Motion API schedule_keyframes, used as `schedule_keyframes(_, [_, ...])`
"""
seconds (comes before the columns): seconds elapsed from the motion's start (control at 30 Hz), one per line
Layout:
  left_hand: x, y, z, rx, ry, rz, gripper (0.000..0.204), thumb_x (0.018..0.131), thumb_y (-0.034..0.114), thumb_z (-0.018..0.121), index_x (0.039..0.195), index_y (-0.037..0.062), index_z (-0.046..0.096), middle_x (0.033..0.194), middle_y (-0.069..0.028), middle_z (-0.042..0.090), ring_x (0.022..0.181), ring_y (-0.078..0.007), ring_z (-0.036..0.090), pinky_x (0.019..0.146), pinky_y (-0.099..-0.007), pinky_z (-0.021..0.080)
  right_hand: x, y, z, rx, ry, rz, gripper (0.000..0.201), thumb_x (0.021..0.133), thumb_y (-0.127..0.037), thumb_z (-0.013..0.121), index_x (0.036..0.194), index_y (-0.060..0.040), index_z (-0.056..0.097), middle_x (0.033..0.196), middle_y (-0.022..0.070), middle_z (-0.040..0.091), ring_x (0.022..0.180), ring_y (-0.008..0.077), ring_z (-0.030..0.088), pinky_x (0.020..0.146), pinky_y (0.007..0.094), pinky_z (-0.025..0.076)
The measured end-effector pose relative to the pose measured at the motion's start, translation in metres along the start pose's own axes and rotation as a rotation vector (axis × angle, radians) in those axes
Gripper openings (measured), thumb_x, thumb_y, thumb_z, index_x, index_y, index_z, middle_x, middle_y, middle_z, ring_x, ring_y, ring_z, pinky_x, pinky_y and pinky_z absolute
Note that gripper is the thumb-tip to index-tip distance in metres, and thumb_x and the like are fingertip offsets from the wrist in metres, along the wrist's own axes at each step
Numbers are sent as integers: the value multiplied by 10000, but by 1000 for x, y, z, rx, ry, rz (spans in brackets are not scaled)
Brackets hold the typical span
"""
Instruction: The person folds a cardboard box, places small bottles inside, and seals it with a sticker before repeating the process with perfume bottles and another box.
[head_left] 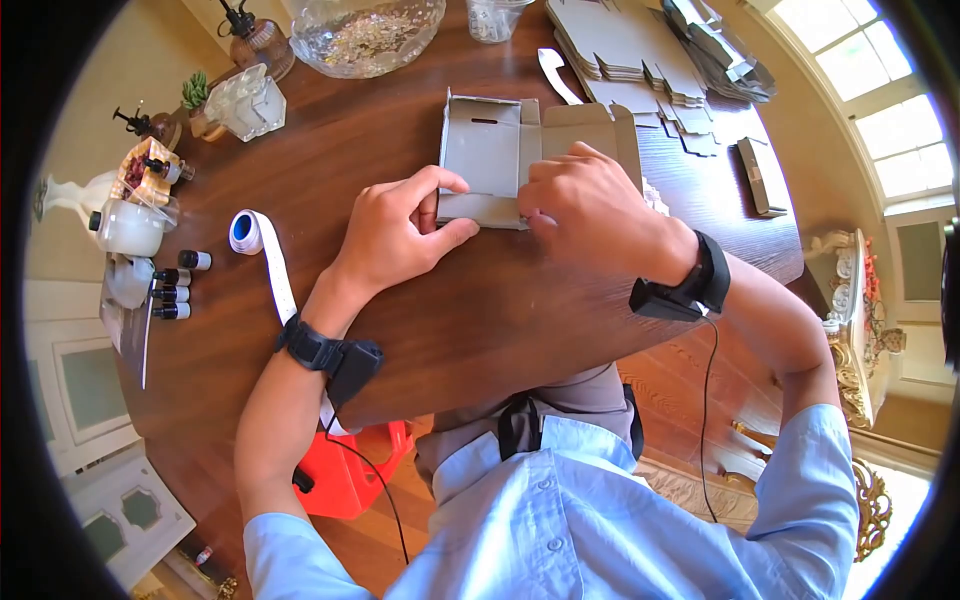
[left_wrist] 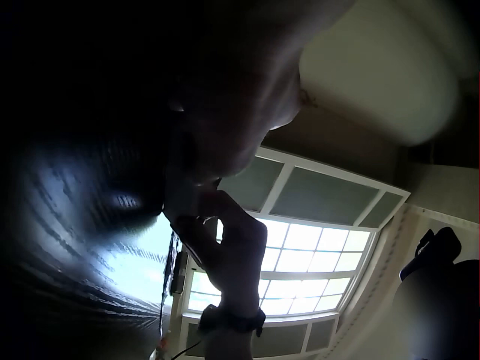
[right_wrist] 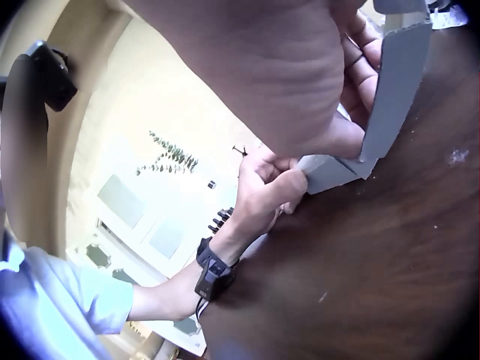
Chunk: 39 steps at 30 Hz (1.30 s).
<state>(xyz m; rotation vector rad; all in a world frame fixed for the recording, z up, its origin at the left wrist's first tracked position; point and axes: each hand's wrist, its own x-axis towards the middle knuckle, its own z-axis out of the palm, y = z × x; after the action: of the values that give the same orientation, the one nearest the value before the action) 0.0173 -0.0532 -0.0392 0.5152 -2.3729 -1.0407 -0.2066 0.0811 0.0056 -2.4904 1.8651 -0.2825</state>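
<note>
A grey cardboard box (head_left: 482, 150) lies unfolded on the table, its tray part at the left and its lid flap (head_left: 590, 125) at the right. The left hand (head_left: 395, 225) grips the tray's near left corner between thumb and fingers. At the middle of the near edge, the right hand (head_left: 590, 205) has curled fingers pinching the cardboard. In the right wrist view the right thumb presses on a grey side panel (right_wrist: 401, 90), and the left hand (right_wrist: 262, 191) holds the far end. The left wrist view is dark, with the right hand (left_wrist: 232, 247) bent at the cardboard.
Flat cardboard pieces (head_left: 620, 50) are stacked at the back right, near a narrow box (head_left: 762, 177). A label roll (head_left: 245, 232) trails its strip on the left, beside small dark bottles (head_left: 172, 293). A glass bowl (head_left: 368, 35) stands at the back; a red container (head_left: 345, 475) is below the table.
</note>
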Motion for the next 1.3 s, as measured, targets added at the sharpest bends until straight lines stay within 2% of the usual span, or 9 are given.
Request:
schedule_keyframes(0.07, [0, 0, 0, 33, 1, 26, 304, 805, 201, 869, 1059, 98, 736, 620, -29, 562, 548, -144, 534, 540, -302, 443, -2, 2, -2, 124, 0, 36, 60, 801, -106, 697, 825, -74, 742, 818, 101, 705, 810, 297, 696, 825, 420, 500])
schedule_keyframes(0.13, [0, -1, 1, 63, 2, 50, 321, 808, 236, 863, 1078, 109, 746, 611, -45, 579, 541, -177, 569, 540, -326, 468, -3, 0, -4, 349, -96, 242, 96, 840, -141, 698, 839, -73, 766, 814, 121, 741, 786, 335, 713, 764, 442, 551])
schedule_keyframes(0.23, [-1, -3, 4, 65, 25, 88, 316, 831, 236, 848, 1110, 110, 769, 682, -60, 640, 564, -189, 594, 550, -340, 482, 3, 8, -9, 433, -170, 281, 85, 831, -148, 762, 847, -65, 768, 776, 106, 750, 741, 299, 723, 674, 394, 552])
schedule_keyframes(0.3, [-1, -2, 4, 113, 18, 165, 307, 836, 141, 846, 1136, 104, 787, 777, -67, 680, 588, -162, 557, 579, -316, 480, 13, 19, -11, 448, -238, 292, 99, 831, -164, 772, 853, -67, 771, 784, 105, 753, 753, 292, 726, 691, 388, 554])
schedule_keyframes(0.63, [-2, 0, 1, 74, -14, 150, 296, 838, 118, 833, 1132, 130, 800, 814, -64, 693, 601, -163, 565, 577, -310, 481, 13, 7, -17, 527, -380, 278, 153, 822, -190, 797, 853, -44, 763, 793, 90, 758, 752, 253, 727, 702, 363, 553])
schedule_keyframes(0.9, [-1, -2, 1, 66, -19, 167, 221, 863, 203, 811, 1083, 180, 808, 768, -47, 649, 621, -221, 596, 571, -356, 479, 10, 6, -3, 457, -281, 283, 181, 809, -222, 808, 838, -53, 749, 744, 89, 736, 714, 276, 713, 685, 386, 543])
schedule_keyframes(1.03, [0, -1, -3, 82, -54, 182, 259, 835, 111, 826, 1091, 148, 813, 749, -39, 576, 619, -164, 538, 585, -323, 453, 6, 0, -8, 249, -141, 217, 264, 795, -324, 824, 810, -79, 729, 731, 93, 725, 722, 311, 710, 706, 410, 553])
schedule_keyframes(1.17, [-1, 6, -3, 243, -60, 208, 237, 831, 180, 833, 1068, 178, 818, 736, -36, 525, 627, -194, 539, 584, -349, 446, 0, -6, -16, 172, -190, 259, 330, 775, -385, 849, 819, -84, 724, 733, 91, 722, 723, 309, 711, 709, 416, 551])
schedule_keyframes(1.3, [0, 5, 0, 287, -47, 230, 221, 838, 206, 827, 1058, 198, 820, 741, -32, 525, 636, -207, 553, 587, -366, 456, -14, 3, -45, 229, 124, 152, 309, 815, -338, 839, 820, -56, 711, 754, 104, 713, 722, 288, 700, 688, 401, 536])
